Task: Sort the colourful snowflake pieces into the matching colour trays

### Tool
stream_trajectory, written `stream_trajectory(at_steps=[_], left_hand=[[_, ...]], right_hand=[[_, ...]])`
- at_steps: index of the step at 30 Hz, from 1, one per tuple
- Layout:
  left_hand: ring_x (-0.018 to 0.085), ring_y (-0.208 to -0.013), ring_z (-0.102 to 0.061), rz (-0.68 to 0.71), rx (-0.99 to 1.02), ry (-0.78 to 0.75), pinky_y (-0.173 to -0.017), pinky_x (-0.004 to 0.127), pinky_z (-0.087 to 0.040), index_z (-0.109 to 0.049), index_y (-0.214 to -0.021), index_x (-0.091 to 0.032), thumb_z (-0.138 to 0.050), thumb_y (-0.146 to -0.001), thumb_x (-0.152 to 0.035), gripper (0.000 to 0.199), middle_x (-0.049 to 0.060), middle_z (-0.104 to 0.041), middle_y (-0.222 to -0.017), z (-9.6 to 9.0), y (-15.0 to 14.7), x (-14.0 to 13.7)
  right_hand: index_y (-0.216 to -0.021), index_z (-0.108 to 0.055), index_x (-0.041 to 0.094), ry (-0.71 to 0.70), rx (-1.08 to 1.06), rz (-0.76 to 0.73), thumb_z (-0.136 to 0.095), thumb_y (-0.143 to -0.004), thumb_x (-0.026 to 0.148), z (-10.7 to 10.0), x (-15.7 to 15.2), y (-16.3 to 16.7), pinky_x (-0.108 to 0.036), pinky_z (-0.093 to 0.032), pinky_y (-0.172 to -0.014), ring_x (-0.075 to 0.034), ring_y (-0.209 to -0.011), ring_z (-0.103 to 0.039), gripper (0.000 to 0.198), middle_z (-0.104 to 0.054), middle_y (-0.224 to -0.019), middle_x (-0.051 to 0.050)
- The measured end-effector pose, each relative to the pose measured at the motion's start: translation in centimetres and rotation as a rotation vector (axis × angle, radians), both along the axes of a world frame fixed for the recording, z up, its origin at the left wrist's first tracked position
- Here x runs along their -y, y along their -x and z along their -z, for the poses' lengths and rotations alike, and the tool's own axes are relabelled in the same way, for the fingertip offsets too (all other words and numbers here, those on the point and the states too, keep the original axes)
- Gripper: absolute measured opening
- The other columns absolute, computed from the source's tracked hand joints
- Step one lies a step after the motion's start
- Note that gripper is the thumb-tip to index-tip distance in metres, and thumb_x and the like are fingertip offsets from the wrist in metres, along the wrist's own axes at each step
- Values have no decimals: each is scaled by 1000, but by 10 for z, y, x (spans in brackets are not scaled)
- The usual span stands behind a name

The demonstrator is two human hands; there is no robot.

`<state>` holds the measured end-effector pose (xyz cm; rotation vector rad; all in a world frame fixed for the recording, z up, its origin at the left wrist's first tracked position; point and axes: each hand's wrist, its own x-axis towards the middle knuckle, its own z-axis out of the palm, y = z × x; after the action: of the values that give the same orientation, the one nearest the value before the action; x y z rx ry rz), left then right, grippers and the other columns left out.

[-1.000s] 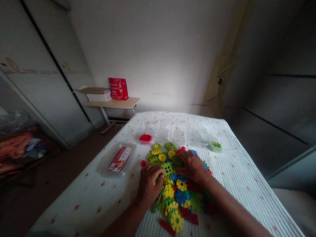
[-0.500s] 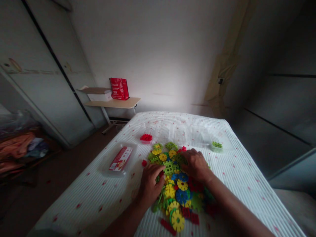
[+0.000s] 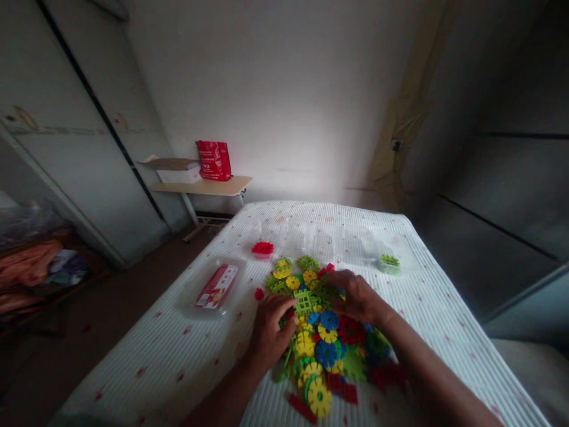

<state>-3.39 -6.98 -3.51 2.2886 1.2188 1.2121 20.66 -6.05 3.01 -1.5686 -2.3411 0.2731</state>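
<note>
A pile of plastic building pieces [image 3: 328, 353] lies before me: notched yellow and blue discs, green and red squares. At its left edge rests my left hand [image 3: 272, 329], thumb and index finger apart beside a light green square piece [image 3: 304, 302]. My right hand [image 3: 358, 296] reaches into the pile's far right side, over a darker green piece [image 3: 326, 290]. Its thumb and fingers look apart, though the fingertips are partly hidden. Close to its fingers lies a small red piece [image 3: 328, 268]. A yellow disc [image 3: 319, 398] sits at the near end.
Behind the pile stands a row of clear containers, one with red pieces [image 3: 262, 248] and one with green pieces [image 3: 390, 260]. To the left lies a clear lidded box [image 3: 217, 287] with a label. Beyond are a side table [image 3: 213, 186] and red bag [image 3: 214, 160].
My right hand has shifted slightly right over the pile, uncovering more red and blue pieces beneath it. My left hand has hardly moved.
</note>
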Motion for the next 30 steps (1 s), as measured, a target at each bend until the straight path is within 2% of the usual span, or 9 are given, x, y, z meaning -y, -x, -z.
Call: stream_trajectory(at_steps=[4, 8, 12, 18, 25, 30], left_hand=[[21, -97, -58, 0, 1, 4, -89, 40, -46, -65, -101, -21, -52, -76, -17, 28, 5, -67, -100, -1, -1, 0], [21, -97, -58, 2, 5, 1, -89, 40, -46, -65, -101, -21, -53, -76, -17, 28, 5, -67, -100, 0, 0, 0], [21, -98, -58, 5, 9, 10, -89, 40, -46, -65, -102, -21, -53, -75, -16, 30, 5, -67, -101, 2, 0, -1], [22, -99, -58, 1, -5, 10, -90, 41, -45, -65, -103, -21, -53, -75, -17, 31, 6, -67, -102, 1, 0, -2], [22, -98, -59, 7, 2, -15, -89, 40, -47, -65, -103, -21, -54, -74, -17, 31, 5, -67, -101, -1, -1, -1], [22, -99, -59, -20, 0, -12, -90, 40, -47, -63, -106, -22, -54, -74, -16, 34, 5, -66, -104, 2, -2, -1]], right_hand=[[-109, -61, 21, -9, 60, 61, -66, -69, 29, 0, 0, 10, -40, -42, -86, -26, -104, -53, 41, -62, -112, -9], [-111, -60, 21, -15, 77, 88, -64, -72, 27, -1, 0, 15, -41, -40, -87, -27, -103, -54, 40, -64, -107, -9], [-115, -58, 22, -35, -55, 87, -64, -73, 28, -2, -2, 3, -38, -42, -88, -24, -103, -57, 43, -64, -111, -8], [-117, -57, 23, -74, -226, 62, -64, -72, 27, 9, -8, -21, -37, -45, -89, -23, -103, -58, 46, -63, -111, -8], [-118, -58, 22, 11, -175, -31, -64, -69, 20, 4, -5, -8, -39, -44, -90, -24, -105, -55, 49, -63, -111, -8], [-118, -59, 24, 27, -110, -21, -64, -68, 19, 2, -4, -5, -43, -44, -88, -26, -104, -55, 51, -64, -111, -8]])
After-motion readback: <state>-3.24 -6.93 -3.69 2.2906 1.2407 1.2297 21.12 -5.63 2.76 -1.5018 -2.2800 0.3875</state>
